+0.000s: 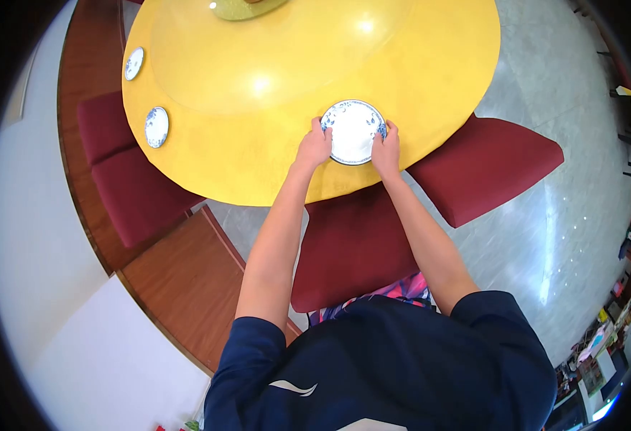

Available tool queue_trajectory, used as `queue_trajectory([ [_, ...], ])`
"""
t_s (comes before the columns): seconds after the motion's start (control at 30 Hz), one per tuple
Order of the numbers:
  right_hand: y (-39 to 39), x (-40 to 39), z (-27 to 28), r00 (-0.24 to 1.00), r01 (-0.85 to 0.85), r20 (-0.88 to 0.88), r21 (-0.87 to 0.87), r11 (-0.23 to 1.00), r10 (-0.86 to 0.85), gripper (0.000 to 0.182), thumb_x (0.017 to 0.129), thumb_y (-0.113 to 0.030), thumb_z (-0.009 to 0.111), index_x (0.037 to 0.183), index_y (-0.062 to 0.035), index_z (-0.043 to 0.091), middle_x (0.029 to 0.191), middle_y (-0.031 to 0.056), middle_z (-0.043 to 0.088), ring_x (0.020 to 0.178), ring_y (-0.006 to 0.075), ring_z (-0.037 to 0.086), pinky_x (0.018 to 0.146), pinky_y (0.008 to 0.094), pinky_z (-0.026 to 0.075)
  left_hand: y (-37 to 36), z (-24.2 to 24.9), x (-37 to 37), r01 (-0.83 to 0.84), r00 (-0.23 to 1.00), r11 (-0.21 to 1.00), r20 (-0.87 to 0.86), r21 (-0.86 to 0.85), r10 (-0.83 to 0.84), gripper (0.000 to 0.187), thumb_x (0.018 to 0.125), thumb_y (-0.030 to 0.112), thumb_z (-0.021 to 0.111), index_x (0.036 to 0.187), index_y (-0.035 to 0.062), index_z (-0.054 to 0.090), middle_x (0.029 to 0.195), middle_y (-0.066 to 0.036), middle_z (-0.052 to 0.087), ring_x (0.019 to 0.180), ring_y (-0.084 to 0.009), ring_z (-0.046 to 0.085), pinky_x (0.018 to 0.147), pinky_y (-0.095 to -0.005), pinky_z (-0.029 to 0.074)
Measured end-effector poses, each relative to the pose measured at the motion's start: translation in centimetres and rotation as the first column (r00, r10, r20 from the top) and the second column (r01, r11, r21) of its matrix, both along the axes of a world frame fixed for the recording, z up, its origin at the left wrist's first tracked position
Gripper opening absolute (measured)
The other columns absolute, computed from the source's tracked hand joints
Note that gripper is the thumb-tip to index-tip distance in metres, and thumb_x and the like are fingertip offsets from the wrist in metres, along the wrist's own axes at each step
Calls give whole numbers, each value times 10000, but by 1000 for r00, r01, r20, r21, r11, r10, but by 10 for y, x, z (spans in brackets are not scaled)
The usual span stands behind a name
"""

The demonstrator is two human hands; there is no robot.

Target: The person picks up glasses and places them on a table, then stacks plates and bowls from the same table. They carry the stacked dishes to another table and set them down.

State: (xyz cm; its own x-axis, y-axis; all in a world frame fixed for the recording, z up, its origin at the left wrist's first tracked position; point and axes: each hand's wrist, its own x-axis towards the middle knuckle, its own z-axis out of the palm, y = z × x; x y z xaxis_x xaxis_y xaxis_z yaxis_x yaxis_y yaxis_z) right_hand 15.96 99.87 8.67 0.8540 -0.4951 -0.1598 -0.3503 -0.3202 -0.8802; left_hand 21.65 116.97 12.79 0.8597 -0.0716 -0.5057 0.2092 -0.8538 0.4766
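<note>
A white plate with a blue patterned rim (353,132) is at the near side of the round table with a yellow cover (222,158). My left hand (315,146) grips the plate's left edge, and my right hand (386,149) grips its right edge. Both thumbs lie on top of the rim, while the other fingers are partly hidden at the sides. Whether the plate touches the table cannot be told. Two similar plates, one lower (156,127) and one higher (135,63), lie along the table's left edge.
A clear round turntable (258,82) covers the table's middle, with a green object (243,8) at the top. A dark red chair (355,248) stands between me and the table. More red chairs stand at right (488,165) and left (139,197).
</note>
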Motion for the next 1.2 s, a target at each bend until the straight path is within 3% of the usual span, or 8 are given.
queue_trajectory([
  [0.1,-5,9,-20,979,-75,-190,-29,997,68,390,940,-209,480,1180,98,500,1079,256,610,1019,381,582,884,428,445,6,-27,-2,-141,990,966,-50,-218,134,452,968,246,453,1275,-66,343,1128,-361,560,1066,-475,559,928,-497,438],
  [0.33,5,13,-21,984,-47,-165,113,992,66,420,989,-272,439,1193,94,479,1104,219,598,1031,296,580,895,365,441,19,-28,-21,-221,960,879,67,-422,273,452,960,195,468,1284,-98,350,1150,-335,563,1107,-438,556,961,-447,433],
  [0.5,50,-4,8,966,-80,-228,168,983,118,446,992,-267,423,1250,97,415,1139,273,580,1082,360,569,932,396,427,68,-19,-45,-258,956,804,-25,-536,291,455,968,198,457,1298,-88,332,1177,-312,561,1113,-394,569,954,-421,437],
  [0.67,141,-47,4,971,-85,-204,192,978,124,409,1005,-249,426,1237,88,421,1167,216,554,1077,253,544,919,346,426,166,-24,-83,-217,963,800,12,-560,269,468,976,220,451,1313,-77,320,1188,-298,563,1127,-381,567,963,-414,432],
  [0.73,181,-66,9,974,-120,-176,131,984,142,432,991,-266,437,1234,91,420,1133,265,582,1072,350,574,919,386,434,205,-21,-106,-210,960,817,46,-538,277,471,961,208,460,1312,-76,329,1195,-341,539,1126,-448,537,961,-458,425],
  [0.87,287,-93,24,962,-195,-169,132,972,216,389,982,-252,462,1222,55,461,1129,252,597,1062,346,582,903,381,443,310,-13,-164,-263,897,767,144,-585,417,470,957,199,465,1311,-79,330,1192,-348,537,1126,-464,530,960,-463,424],
  [0.9,316,-97,31,956,-215,-175,122,969,234,389,982,-252,462,1222,55,461,1129,252,597,1062,346,582,903,381,443,339,-1,-176,-365,895,740,5,-565,445,456,955,185,466,1308,-69,330,1190,-351,537,1117,-470,536,952,-472,427],
  [1.2,467,-90,72,847,-517,-141,12,856,513,382,964,-247,498,1210,46,500,1079,260,632,1033,371,613,888,406,462,465,14,-214,-560,698,567,25,-604,716,455,955,188,469,1320,-36,315,1224,-318,539,1128,-448,545,967,-460,420],
])
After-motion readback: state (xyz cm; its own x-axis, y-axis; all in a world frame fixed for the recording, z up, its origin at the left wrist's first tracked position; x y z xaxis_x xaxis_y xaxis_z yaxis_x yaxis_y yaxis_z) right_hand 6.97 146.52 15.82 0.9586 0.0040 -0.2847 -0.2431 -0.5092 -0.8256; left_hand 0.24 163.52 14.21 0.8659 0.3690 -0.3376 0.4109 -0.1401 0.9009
